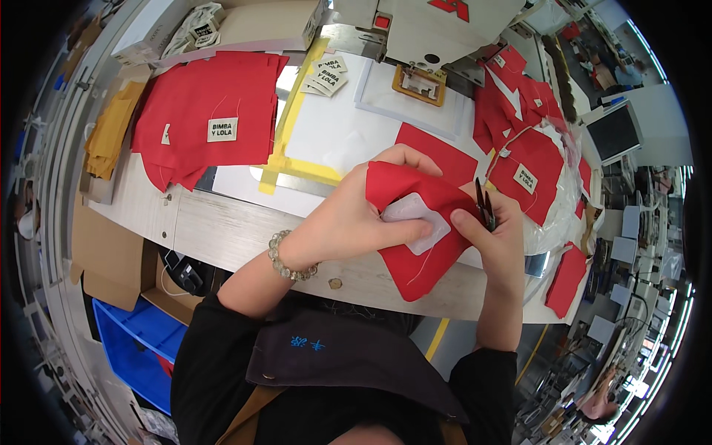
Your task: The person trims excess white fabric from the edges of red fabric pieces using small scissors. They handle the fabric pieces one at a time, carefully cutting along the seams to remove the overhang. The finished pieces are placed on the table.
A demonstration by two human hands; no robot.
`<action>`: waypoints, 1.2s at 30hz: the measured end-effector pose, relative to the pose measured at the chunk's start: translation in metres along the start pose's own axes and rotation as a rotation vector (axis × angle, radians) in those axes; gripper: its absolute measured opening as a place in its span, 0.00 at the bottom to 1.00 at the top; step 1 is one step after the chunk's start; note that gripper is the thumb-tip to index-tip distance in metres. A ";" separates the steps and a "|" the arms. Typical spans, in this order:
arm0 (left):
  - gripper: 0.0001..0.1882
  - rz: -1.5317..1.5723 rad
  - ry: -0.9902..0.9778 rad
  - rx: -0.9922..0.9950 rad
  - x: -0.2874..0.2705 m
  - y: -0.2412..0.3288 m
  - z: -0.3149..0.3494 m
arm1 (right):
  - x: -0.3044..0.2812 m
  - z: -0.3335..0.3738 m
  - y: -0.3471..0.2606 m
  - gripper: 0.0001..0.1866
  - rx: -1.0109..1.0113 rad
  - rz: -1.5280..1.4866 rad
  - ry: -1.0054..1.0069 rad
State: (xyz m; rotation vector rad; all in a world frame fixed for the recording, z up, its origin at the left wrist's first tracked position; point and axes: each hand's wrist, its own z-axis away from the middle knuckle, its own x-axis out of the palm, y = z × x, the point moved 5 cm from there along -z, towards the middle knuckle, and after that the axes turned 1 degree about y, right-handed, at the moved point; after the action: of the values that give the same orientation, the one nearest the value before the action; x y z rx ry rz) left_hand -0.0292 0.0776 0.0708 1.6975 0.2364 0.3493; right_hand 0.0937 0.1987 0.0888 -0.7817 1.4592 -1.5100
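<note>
A red fabric piece (pixel 415 276) is held up between my hands, above the front of the table. A whitish, translucent backing patch (pixel 405 207) lies on the side facing me, and a loose thread trails below it. My left hand (pixel 345 215) is closed on the cloth's left side, its thumb pressing on the patch. With its thumb on the cloth, my right hand (pixel 495 237) pinches the right edge. Dark thread snips (pixel 485 206) are also in the right hand, blades pointing up; their handles are mostly hidden by the fingers.
A sewing machine head (pixel 437 37) with a brass-coloured clamp frame (pixel 418 84) stands ahead. Labelled red pieces (pixel 200 133) are stacked on the left, others (pixel 535 182) on the right. Loose labels (pixel 326 76) lie behind yellow tape. A blue bin (pixel 133 348) sits below left.
</note>
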 end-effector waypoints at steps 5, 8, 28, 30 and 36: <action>0.26 0.063 0.048 0.022 -0.006 0.013 -0.009 | 0.000 0.006 0.003 0.07 0.017 -0.032 0.070; 0.27 -0.026 0.109 0.042 -0.010 0.027 -0.012 | 0.003 0.014 0.007 0.08 0.029 -0.120 0.090; 0.07 -0.901 0.165 0.544 0.038 0.032 0.006 | 0.010 0.039 0.003 0.06 -0.234 0.255 0.460; 0.06 -0.921 0.143 0.540 0.039 0.033 0.006 | 0.009 0.039 0.005 0.06 -0.248 0.306 0.458; 0.03 -0.544 0.130 0.428 0.024 0.022 -0.004 | 0.009 0.037 0.008 0.08 -0.221 0.187 0.473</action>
State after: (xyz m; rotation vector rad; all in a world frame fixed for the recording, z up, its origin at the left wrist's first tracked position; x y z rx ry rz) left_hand -0.0096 0.0864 0.0958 1.9416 0.8993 -0.0029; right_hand 0.1240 0.1751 0.0845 -0.4078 2.0156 -1.4647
